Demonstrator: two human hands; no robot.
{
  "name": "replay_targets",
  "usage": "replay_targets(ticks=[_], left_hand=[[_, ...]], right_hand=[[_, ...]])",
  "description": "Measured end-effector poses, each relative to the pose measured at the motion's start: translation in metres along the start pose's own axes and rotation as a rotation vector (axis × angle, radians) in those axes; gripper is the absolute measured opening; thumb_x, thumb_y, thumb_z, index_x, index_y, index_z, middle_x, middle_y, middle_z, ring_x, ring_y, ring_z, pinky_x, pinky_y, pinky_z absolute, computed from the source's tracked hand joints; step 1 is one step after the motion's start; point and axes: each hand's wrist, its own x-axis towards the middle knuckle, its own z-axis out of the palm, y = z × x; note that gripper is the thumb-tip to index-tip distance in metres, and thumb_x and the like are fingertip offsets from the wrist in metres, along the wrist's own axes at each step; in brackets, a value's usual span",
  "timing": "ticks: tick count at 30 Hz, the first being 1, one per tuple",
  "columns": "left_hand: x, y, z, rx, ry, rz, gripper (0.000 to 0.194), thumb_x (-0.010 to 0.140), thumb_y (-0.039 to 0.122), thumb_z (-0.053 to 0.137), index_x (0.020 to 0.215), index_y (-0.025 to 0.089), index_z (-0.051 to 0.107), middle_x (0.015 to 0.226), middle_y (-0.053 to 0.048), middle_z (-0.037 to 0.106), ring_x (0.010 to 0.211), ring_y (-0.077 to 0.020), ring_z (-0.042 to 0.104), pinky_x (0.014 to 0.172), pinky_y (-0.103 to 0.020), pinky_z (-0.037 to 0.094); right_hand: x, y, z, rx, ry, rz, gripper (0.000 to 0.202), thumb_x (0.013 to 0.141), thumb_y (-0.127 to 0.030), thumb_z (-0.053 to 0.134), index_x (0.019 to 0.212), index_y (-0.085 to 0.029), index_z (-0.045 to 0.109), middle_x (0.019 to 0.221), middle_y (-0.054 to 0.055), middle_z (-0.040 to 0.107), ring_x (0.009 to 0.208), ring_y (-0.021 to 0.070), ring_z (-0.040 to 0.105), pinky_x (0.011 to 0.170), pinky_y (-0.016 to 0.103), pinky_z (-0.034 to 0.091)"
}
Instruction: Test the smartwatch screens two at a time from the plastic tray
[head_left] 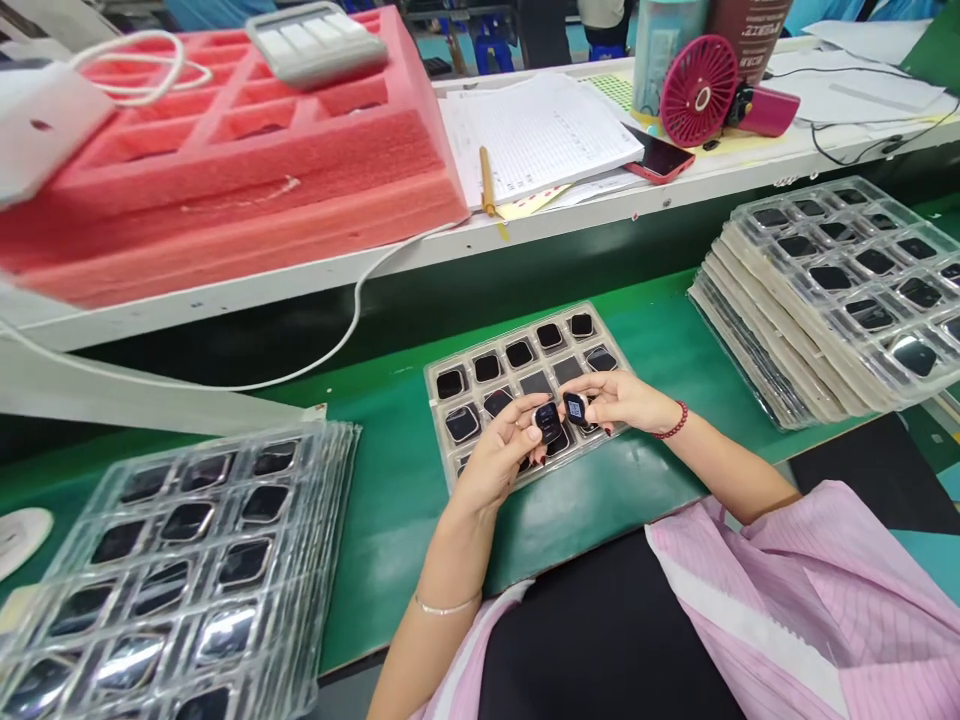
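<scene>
My left hand (pixel 501 450) pinches a square black smartwatch body (pixel 548 424) without a strap. Close beside it, my right hand (pixel 626 400) grips a second watch body (pixel 575 408), whose lit face shows a QR-like code. Both are held above a clear plastic tray (pixel 469 377) lying on the green bench mat. Several dark watch bodies sit in the tray's compartments, such as one at its far left (pixel 450 383). Two compartments in the middle row hold no watch. My hands cover part of the tray's near rows.
Stacked trays of watches stand at left (pixel 319 560) and at right (pixel 757 320). On the raised white shelf (pixel 300 270) are red foam (pixel 300 190), papers (pixel 540 130), a pen (pixel 487 180), a phone (pixel 660 157) and a pink fan (pixel 697 90). A white cable (pixel 356 310) hangs down from the shelf.
</scene>
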Motion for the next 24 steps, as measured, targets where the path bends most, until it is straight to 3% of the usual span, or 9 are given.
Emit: replay_targets(ticks=[12, 15, 19, 24], left_hand=[[0.001, -0.002, -0.003, 0.025, 0.033, -0.004, 0.050, 0.072, 0.039, 0.086, 0.113, 0.020, 0.066, 0.087, -0.003, 0.070, 0.052, -0.0076, 0.054, 0.049, -0.020, 0.045], [0.000, -0.001, -0.002, 0.054, 0.085, -0.004, 0.049, 0.075, 0.040, 0.083, 0.116, 0.018, 0.065, 0.082, -0.003, 0.068, 0.062, -0.0133, 0.063, 0.054, -0.022, 0.049], [0.000, 0.000, 0.001, 0.157, 0.135, 0.038, 0.050, 0.077, 0.035, 0.079, 0.121, 0.019, 0.062, 0.091, -0.006, 0.070, 0.080, -0.0198, 0.070, 0.061, -0.025, 0.053], [0.003, -0.005, 0.006, 0.262, 0.192, 0.086, 0.037, 0.072, 0.030, 0.079, 0.102, 0.017, 0.063, 0.083, -0.003, 0.071, 0.061, -0.0140, 0.065, 0.051, -0.022, 0.046]], right_hand=[[0.002, 0.007, 0.004, 0.000, 0.032, -0.033, 0.053, 0.077, -0.028, 0.080, 0.124, -0.012, 0.063, 0.107, 0.008, 0.070, 0.056, 0.0024, 0.057, 0.054, 0.016, 0.054], [0.001, 0.006, 0.005, -0.013, 0.049, -0.027, 0.052, 0.080, -0.024, 0.074, 0.129, -0.014, 0.061, 0.104, 0.007, 0.071, 0.066, 0.0077, 0.067, 0.061, 0.020, 0.059], [0.000, 0.003, 0.008, -0.065, 0.095, -0.044, 0.050, 0.078, -0.014, 0.066, 0.128, -0.015, 0.060, 0.096, 0.005, 0.071, 0.082, 0.0132, 0.072, 0.067, 0.021, 0.060], [-0.001, 0.004, 0.015, -0.162, 0.118, -0.045, 0.040, 0.076, -0.013, 0.063, 0.116, -0.014, 0.062, 0.087, 0.002, 0.070, 0.070, 0.0105, 0.069, 0.064, 0.021, 0.059]])
